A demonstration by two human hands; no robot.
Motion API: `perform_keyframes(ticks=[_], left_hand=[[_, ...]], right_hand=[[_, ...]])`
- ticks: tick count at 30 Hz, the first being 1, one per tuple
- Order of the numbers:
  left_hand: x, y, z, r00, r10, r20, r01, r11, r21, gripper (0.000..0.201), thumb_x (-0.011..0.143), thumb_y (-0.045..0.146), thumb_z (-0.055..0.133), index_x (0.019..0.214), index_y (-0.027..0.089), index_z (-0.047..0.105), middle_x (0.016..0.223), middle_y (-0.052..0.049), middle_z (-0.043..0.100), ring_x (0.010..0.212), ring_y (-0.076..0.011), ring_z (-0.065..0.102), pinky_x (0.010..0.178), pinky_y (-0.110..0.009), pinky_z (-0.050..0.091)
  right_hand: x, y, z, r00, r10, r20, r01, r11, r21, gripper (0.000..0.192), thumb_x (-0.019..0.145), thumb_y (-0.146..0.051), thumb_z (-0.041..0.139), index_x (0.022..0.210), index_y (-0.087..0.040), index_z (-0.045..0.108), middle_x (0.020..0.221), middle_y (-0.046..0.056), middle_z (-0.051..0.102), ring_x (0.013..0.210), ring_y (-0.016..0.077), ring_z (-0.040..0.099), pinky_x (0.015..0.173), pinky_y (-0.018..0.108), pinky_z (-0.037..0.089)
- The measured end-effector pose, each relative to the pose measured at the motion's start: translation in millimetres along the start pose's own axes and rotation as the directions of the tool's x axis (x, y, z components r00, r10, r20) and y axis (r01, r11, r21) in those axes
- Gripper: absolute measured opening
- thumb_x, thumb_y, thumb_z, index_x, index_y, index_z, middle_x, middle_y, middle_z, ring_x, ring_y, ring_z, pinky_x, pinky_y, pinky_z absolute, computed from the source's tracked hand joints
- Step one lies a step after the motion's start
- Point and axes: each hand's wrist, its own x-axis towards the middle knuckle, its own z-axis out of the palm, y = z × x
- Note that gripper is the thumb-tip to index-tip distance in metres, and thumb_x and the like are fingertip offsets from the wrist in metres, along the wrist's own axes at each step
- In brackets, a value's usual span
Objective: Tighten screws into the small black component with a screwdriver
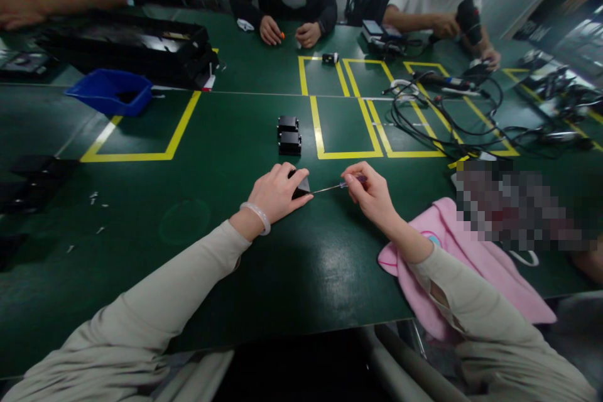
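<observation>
My left hand (pixel 279 191) is closed around a small black box-shaped part (pixel 301 186) on the green table, its fingers over the top and the thumb along the near side. A screwdriver (pixel 343 184) with a thin metal shaft and a clear, purplish handle is pinched in my right hand (pixel 370 191). Its shaft points left, and the tip meets the right side of the black part; what it touches there is too small to tell. Just beyond my left hand sit two similar black parts (pixel 289 135), one behind the other.
A blue scoop-shaped bin (pixel 113 91) and a long black tray (pixel 136 50) stand at the back left. Several small screws (pixel 94 198) lie at left. Black cables (pixel 424 107) spread at right, beyond a pink cloth (pixel 464 257) under my right forearm. Three people sit across the table (pixel 325 276).
</observation>
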Motion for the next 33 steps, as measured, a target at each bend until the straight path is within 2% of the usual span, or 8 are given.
perform_keyframes(ticks=[2, 6, 12, 17, 23, 28, 33], left_hand=[[-0.1, -0.1, 0.1, 1.000, 0.001, 0.002, -0.001, 1.000, 0.000, 0.046, 0.101, 0.050, 0.059, 0.136, 0.020, 0.058, 0.122, -0.014, 0.063, 0.110, -0.0287, 0.060, 0.081, -0.036, 0.053], [-0.3, -0.8, 1.8, 1.000, 0.006, -0.011, -0.006, 1.000, -0.003, 0.047, 0.100, 0.050, 0.060, 0.136, 0.020, 0.059, 0.122, -0.013, 0.063, 0.110, -0.0283, 0.060, 0.083, -0.037, 0.053], [-0.5, -1.9, 3.6, 1.000, 0.008, -0.019, -0.008, 1.000, -0.008, 0.047, 0.100, 0.050, 0.060, 0.137, 0.020, 0.058, 0.122, -0.013, 0.063, 0.110, -0.0281, 0.060, 0.081, -0.036, 0.053], [-0.7, -1.9, 3.6, 1.000, 0.008, -0.019, -0.008, 1.000, -0.008, 0.048, 0.100, 0.050, 0.061, 0.137, 0.020, 0.059, 0.122, -0.013, 0.063, 0.110, -0.0282, 0.060, 0.082, -0.036, 0.053], [-0.4, -1.6, 2.6, 1.000, 0.008, -0.012, -0.008, 1.000, -0.016, 0.048, 0.100, 0.050, 0.061, 0.137, 0.020, 0.058, 0.122, -0.013, 0.063, 0.110, -0.0282, 0.060, 0.082, -0.036, 0.053], [-0.1, -2.2, 3.3, 1.000, 0.018, -0.021, -0.018, 1.000, -0.018, 0.048, 0.100, 0.050, 0.061, 0.136, 0.019, 0.059, 0.122, -0.014, 0.063, 0.109, -0.0283, 0.060, 0.081, -0.036, 0.053], [-0.1, -1.6, 2.4, 1.000, 0.012, -0.014, -0.013, 1.000, -0.010, 0.048, 0.100, 0.051, 0.062, 0.136, 0.019, 0.059, 0.122, -0.014, 0.063, 0.109, -0.0283, 0.060, 0.081, -0.036, 0.053]], right_hand=[[-0.2, -0.3, -0.3, 1.000, -0.009, 0.006, 0.009, 1.000, -0.004, 0.019, 0.101, -0.040, 0.059, 0.094, -0.022, 0.061, 0.070, -0.003, 0.055, 0.059, 0.0116, 0.051, 0.055, 0.028, 0.036], [-1.1, -0.1, -0.5, 1.000, -0.011, 0.011, 0.011, 1.000, -0.003, 0.017, 0.101, -0.040, 0.060, 0.103, -0.023, 0.061, 0.073, -0.002, 0.056, 0.063, 0.0129, 0.054, 0.055, 0.028, 0.037], [-0.6, -0.5, -1.0, 1.000, -0.014, 0.026, 0.014, 1.000, -0.012, 0.024, 0.103, -0.045, 0.057, 0.095, -0.023, 0.061, 0.069, -0.003, 0.054, 0.058, 0.0113, 0.050, 0.054, 0.028, 0.036], [0.0, 0.2, -1.5, 1.000, -0.014, 0.025, 0.013, 1.000, 0.012, 0.023, 0.102, -0.047, 0.058, 0.104, -0.024, 0.060, 0.069, -0.004, 0.054, 0.056, 0.0112, 0.051, 0.052, 0.028, 0.037], [-0.1, 1.0, -1.4, 0.999, 0.012, 0.041, -0.013, 1.000, 0.019, 0.033, 0.103, -0.055, 0.057, 0.094, -0.024, 0.059, 0.061, -0.007, 0.050, 0.046, 0.0091, 0.045, 0.048, 0.028, 0.033], [-0.4, 1.3, -1.0, 1.000, 0.006, 0.021, -0.007, 0.999, 0.036, 0.030, 0.103, -0.053, 0.058, 0.102, -0.024, 0.060, 0.064, -0.006, 0.052, 0.048, 0.0097, 0.049, 0.049, 0.027, 0.036], [-0.1, 2.1, -1.1, 1.000, -0.008, 0.027, 0.007, 1.000, 0.023, 0.027, 0.104, -0.048, 0.059, 0.095, -0.023, 0.060, 0.057, -0.008, 0.049, 0.044, 0.0086, 0.045, 0.047, 0.027, 0.032]])
